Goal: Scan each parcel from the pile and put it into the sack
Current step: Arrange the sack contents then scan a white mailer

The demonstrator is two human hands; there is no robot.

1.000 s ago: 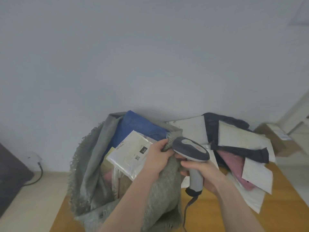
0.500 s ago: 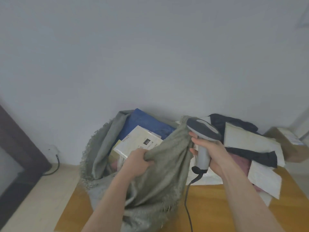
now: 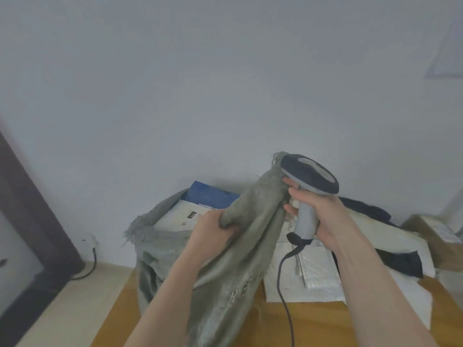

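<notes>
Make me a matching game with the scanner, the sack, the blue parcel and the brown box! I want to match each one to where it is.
Things:
1. scanner
2. sack
3. blue parcel
4. brown box

Places:
A. inside the sack, by the wall
B. far right of the table
C. gripped by the right hand
D. rim held up by both hands, the left hand lower

Pairs: 1-C, 2-D, 3-A, 4-B

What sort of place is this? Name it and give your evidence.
Probably a small parcel-handling spot in a plain room, not a big warehouse: a corded handheld scanner, a grey woven sack holding parcels, and a pile of mailers on a wooden table against a bare wall.
</notes>
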